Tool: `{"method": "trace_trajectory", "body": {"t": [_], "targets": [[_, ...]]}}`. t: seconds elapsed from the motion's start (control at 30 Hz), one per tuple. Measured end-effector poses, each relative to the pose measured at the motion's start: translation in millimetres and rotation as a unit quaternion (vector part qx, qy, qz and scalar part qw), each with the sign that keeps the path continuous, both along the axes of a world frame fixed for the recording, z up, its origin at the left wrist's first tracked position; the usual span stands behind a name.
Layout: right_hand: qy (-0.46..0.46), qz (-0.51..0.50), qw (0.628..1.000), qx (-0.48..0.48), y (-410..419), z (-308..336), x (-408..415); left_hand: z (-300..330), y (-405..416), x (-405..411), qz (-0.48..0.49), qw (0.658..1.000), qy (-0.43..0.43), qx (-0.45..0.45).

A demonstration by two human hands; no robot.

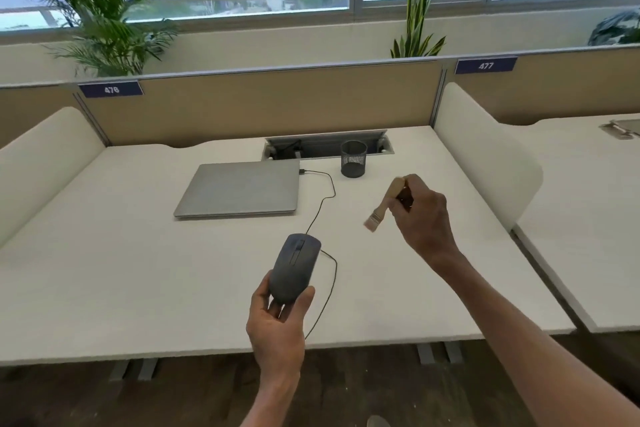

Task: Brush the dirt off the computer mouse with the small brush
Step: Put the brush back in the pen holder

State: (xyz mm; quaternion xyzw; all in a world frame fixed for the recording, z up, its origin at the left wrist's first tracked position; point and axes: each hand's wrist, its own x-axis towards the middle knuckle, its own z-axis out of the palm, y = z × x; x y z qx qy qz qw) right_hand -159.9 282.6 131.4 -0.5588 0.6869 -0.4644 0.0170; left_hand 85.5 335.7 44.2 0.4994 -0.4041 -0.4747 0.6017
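My left hand [277, 319] holds a dark grey wired computer mouse [295, 265] by its rear end, lifted above the white desk [138, 288], buttons facing up. Its thin black cable [320, 208] runs up to the closed laptop. My right hand [420, 215] is raised to the right of the mouse and grips a small wooden-handled brush [384, 204]. The brush's bristles point down and left, apart from the mouse by a clear gap.
A closed silver laptop [242, 189] lies behind the mouse. A black mesh pen cup [353, 159] stands by the cable tray opening [325, 146]. White side dividers [485, 149] and a tan back panel bound the desk. The desk's front edge is under my left wrist.
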Motion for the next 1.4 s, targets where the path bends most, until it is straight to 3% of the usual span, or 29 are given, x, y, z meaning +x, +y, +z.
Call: {"method": "trace_trajectory", "body": {"t": [0.33, 0.83, 1.13, 1.4], "targets": [[0.015, 0.039, 0.999, -0.032, -144.5, -3.0, -82.0, -11.7, -69.4, -97.9, 0.086, 0.995, -0.017, 0.055], [0.063, 0.041, 0.997, 0.017, -306.5, -23.3, -125.6, -26.9, -140.7, -153.1, 0.127, 0.987, -0.024, 0.097], [0.15, 0.052, 0.98, 0.121, -363.0, -56.4, -130.1, -33.6, -165.8, -167.9, 0.13, 0.988, -0.015, 0.081], [0.152, 0.093, 0.966, 0.189, -381.8, -76.5, -129.6, -27.5, -188.9, -177.4, 0.135, 0.987, 0.0, 0.091]]}}
